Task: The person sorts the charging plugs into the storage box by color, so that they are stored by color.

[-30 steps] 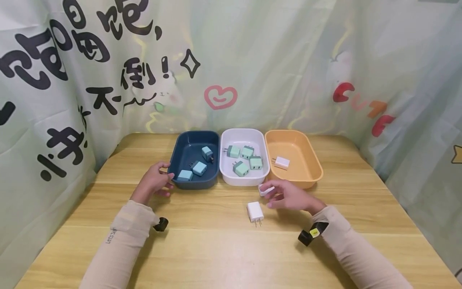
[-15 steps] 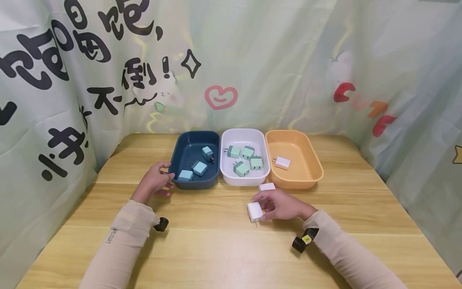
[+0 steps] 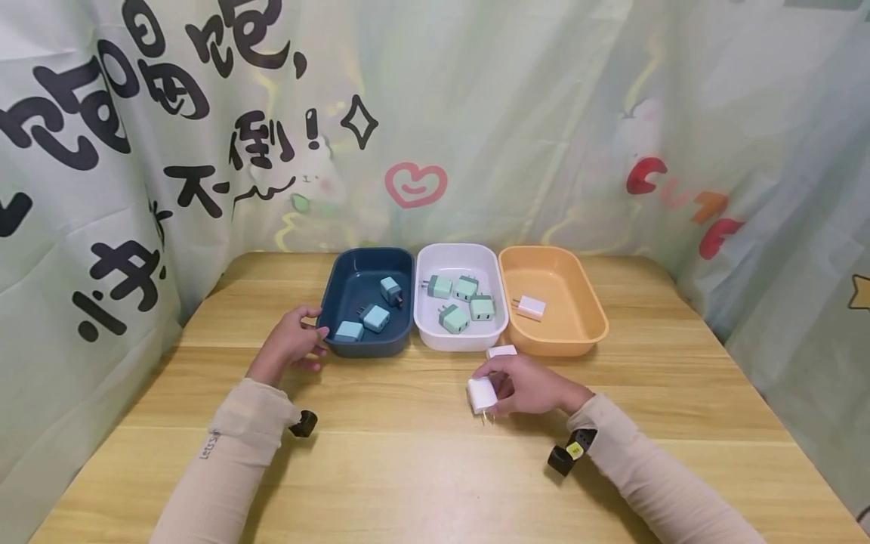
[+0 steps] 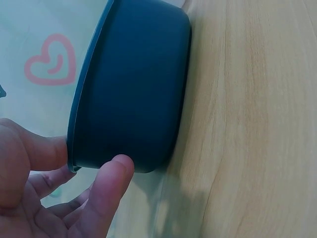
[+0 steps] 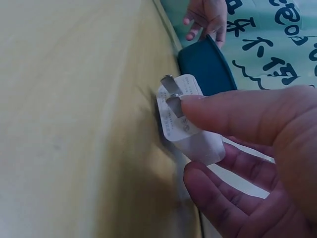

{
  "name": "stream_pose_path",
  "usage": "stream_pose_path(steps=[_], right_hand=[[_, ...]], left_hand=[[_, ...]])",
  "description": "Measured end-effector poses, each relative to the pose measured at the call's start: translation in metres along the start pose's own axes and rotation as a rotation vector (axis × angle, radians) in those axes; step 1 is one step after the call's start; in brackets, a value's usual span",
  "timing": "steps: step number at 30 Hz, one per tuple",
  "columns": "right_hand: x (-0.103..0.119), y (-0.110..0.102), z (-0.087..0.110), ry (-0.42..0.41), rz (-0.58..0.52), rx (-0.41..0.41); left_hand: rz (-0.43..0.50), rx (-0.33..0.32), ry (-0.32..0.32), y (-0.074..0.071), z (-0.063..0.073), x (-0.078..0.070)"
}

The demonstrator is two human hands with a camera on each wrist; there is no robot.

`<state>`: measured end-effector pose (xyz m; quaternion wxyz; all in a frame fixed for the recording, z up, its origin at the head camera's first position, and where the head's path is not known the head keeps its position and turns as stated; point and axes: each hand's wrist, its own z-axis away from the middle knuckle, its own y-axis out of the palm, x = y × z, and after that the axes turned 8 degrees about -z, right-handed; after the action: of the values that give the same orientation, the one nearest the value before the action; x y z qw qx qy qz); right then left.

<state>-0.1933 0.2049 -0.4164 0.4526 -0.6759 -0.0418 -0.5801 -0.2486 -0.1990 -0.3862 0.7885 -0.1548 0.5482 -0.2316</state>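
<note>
My right hand (image 3: pixel 533 384) pinches a white USB wall charger (image 3: pixel 482 395) between thumb and fingers. In the right wrist view the thumb lies against the face of that charger (image 5: pixel 195 134) with two metal prongs. Just behind the hand, another white charger (image 3: pixel 501 350) lies partly hidden in front of the bins. My left hand (image 3: pixel 294 340) touches the near left corner of the dark blue bin (image 3: pixel 370 348). In the left wrist view, one finger meets the rim of the blue bin (image 4: pixel 133 84) and another fingertip overlaps its outer wall; the other fingers hang loose.
Several mint-green chargers lie in the white bin (image 3: pixel 462 341), in the middle of the row. The orange bin (image 3: pixel 578 321) at the right contains one white charger (image 3: pixel 530 307). In the blue bin are three light-blue chargers (image 3: pixel 375 317). A printed curtain (image 3: pixel 516 151) hangs behind the wooden table (image 3: pixel 381 468).
My right hand has moved from the charger by the bins to the nearer one and now pinches it, tilting it slightly. The left hand stays at the blue bin.
</note>
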Motion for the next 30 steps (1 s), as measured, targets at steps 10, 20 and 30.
stream_pose_path(steps=[10, 20, 30], right_hand=[[0.004, -0.012, 0.0, -0.048, -0.034, -0.034], [0.012, -0.029, 0.0, -0.104, -0.021, -0.085], [0.013, -0.046, 0.0, -0.086, -0.04, -0.159]], left_hand=[[-0.013, -0.005, 0.014, 0.0, -0.001, 0.004], [-0.02, -0.015, 0.014, 0.001, -0.002, 0.003], [-0.009, -0.014, 0.023, 0.001, -0.001, 0.002]])
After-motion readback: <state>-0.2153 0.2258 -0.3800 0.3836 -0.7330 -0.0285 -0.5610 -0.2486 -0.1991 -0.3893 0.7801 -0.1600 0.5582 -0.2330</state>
